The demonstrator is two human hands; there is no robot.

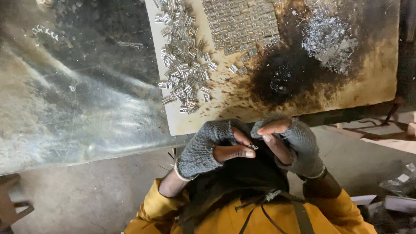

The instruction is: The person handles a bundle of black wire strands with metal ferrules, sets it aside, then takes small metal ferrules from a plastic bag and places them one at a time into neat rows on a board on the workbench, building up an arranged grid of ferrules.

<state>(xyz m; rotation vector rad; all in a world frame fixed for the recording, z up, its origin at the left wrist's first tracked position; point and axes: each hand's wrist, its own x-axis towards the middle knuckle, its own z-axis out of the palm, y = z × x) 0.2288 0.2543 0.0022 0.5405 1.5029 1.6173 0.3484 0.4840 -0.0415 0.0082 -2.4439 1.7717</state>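
— What do you see at the hands now?

— From my remote seat I see both hands together just below the board edge. The left hand [208,147], in a grey fingerless glove, pinches a small shiny metal piece [253,147] between thumb and a fingertip. The right hand [288,141] has its fingers curled close at 3 o'clock of the piece, touching it or nearly; I cannot tell if it really grips.

— Where do such pieces lie?

— At 12 o'clock from the hands, on the scorched board [368,86]: a loose heap of pieces [184,56], and at 1 o'clock of the heap, neat rows of pieces [242,24]. Grey metal dust [329,39] lies further at 2 o'clock.

— Which step is it, in your opinion?

— I judge one piece is being checked or fitted by hand. The next move calls for a steady pinch, because the piece is tiny and may slip down to the floor.
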